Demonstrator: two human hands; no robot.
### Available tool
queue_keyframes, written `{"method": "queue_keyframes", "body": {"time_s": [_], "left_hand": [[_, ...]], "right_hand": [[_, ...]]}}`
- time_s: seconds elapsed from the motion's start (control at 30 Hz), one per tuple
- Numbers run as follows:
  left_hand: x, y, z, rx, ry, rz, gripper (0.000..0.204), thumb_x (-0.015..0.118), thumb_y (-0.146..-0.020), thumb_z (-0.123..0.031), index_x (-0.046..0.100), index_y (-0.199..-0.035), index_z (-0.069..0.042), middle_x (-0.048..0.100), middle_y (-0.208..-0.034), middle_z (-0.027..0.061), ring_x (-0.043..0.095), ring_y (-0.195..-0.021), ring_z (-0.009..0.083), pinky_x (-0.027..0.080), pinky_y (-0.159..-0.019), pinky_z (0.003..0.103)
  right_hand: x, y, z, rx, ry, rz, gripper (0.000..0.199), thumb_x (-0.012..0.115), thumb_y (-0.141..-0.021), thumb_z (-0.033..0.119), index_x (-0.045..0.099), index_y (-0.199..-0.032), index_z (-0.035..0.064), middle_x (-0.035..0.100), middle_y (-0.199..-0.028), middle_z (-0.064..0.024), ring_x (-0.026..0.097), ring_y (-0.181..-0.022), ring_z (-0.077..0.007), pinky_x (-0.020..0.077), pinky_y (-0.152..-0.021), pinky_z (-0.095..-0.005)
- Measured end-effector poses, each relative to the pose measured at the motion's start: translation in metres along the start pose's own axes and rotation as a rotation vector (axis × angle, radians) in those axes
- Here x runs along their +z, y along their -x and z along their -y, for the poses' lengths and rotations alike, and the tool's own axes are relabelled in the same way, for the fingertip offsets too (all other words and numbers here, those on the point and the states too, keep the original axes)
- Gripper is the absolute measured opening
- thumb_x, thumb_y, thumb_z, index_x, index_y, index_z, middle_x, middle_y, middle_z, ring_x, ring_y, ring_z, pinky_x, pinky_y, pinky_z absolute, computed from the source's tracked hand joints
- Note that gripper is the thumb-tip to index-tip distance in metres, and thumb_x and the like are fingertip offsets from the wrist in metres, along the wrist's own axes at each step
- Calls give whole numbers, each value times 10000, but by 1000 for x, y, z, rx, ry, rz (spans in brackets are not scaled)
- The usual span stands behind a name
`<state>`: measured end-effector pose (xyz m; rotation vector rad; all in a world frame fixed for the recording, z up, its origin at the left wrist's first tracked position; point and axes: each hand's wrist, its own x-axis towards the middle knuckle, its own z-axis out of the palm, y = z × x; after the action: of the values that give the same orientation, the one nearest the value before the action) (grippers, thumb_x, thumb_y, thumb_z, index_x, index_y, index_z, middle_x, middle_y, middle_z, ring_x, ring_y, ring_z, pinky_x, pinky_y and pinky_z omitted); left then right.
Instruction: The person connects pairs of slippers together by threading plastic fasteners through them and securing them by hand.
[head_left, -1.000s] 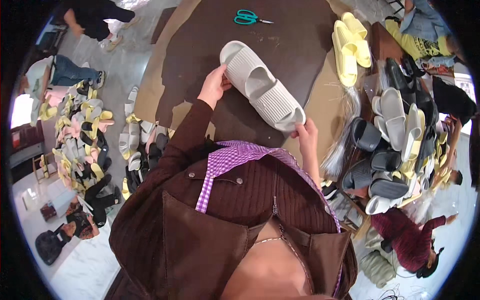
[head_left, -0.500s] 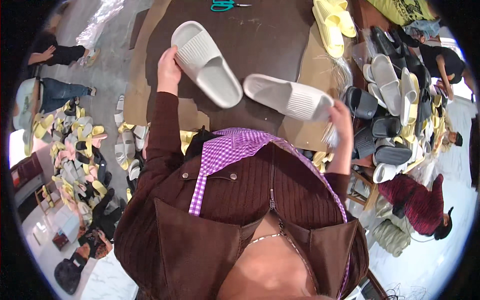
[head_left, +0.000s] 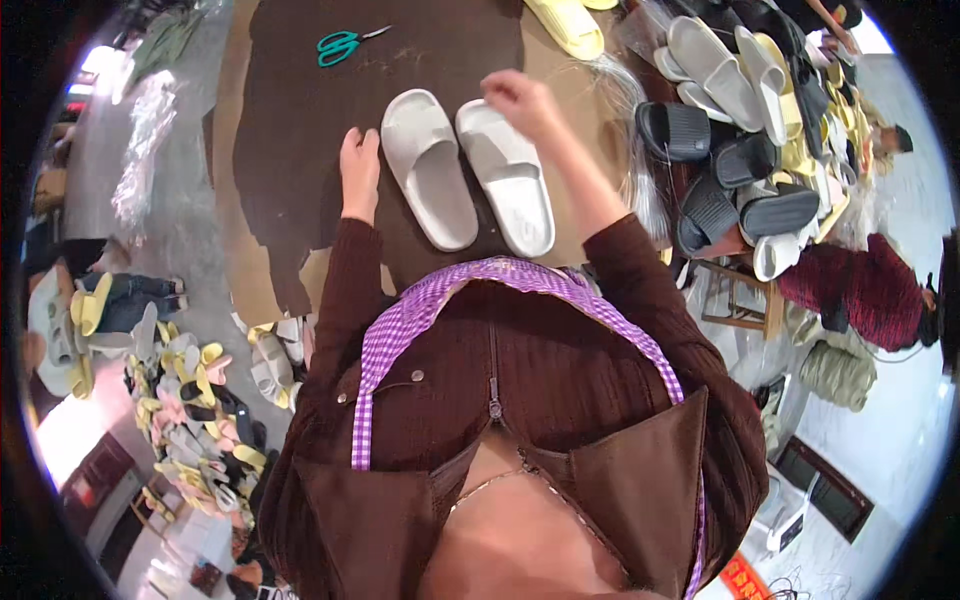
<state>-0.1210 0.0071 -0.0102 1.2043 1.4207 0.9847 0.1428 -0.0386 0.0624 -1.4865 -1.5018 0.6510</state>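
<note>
**Slide pair laid out on desk**

Both grey slides [head_left: 465, 170] lie side by side, upper centre, on the dark desk [head_left: 290, 150]. Left hand [head_left: 359, 172] flat, open beside them. Right hand [head_left: 520, 98] above, loosely curled, empty. Pairing looks done; scissors [head_left: 340, 44] untouched.

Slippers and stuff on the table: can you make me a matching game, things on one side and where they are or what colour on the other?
Things:
1. scissors
2. pair of light grey slippers
3. left hand
4. black slippers

Clues:
A. piled to the right of the table
B. teal handles, at the far end of the dark mat
C. resting on the mat beside the left slipper
D. lying side by side in front of the person

Pairs: 1-B, 2-D, 3-C, 4-A
</note>
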Motion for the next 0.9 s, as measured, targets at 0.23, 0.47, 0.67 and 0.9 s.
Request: {"method": "queue_keyframes", "body": {"time_s": [0.23,0.47,0.67,0.9], "left_hand": [[-47,63,41,-66,-82,-73,411,550,-846,-138,467,-1196,61,557,-1129,157,560,-964,202,446,-833,293],[-36,84,21,-179,10,68,304,557,-841,-130,534,-1099,29,594,-914,58,560,-777,111,469,-639,242],[23,89,-25,-49,20,354,254,557,-854,-158,564,-1042,13,592,-841,36,563,-740,98,456,-656,224],[46,114,-30,-123,90,602,206,560,-840,-104,573,-1002,23,591,-803,29,543,-705,80,445,-629,219]], "right_hand": [[-34,109,-84,424,45,-294,253,589,-793,81,599,-1037,19,589,-696,-26,533,-596,-87,444,-533,-244],[-106,104,-123,481,324,-551,413,604,-797,152,509,-1186,49,595,-682,-73,538,-539,-149,447,-516,-302],[-81,100,-130,357,578,-456,285,587,-809,199,578,-1049,46,619,-728,-172,603,-640,-311,471,-580,-390],[-45,111,-61,334,527,-268,156,548,-824,178,602,-793,34,599,-766,-223,581,-761,-387,461,-650,-451]]}}
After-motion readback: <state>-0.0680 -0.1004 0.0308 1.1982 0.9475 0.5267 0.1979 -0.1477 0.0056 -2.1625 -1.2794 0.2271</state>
